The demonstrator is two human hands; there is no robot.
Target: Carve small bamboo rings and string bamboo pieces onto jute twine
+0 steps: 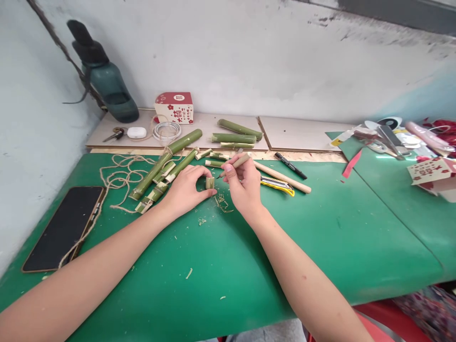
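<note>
Both bare forearms enter from the lower edge and converge toward centre. Left arm runs in from the lower left, long and nearly straight. Left hand [185, 190] lies palm down, knuckles up, fingers curled inward, thumb and forefinger pinched together at the tips. Right arm comes up from the lower right, wrist bent slightly. Right hand [244, 185] is closed in a pen-style grip, thumb pressed against forefinger, back of hand facing right. The two hands sit just beside each other, fingertips almost meeting.
</note>
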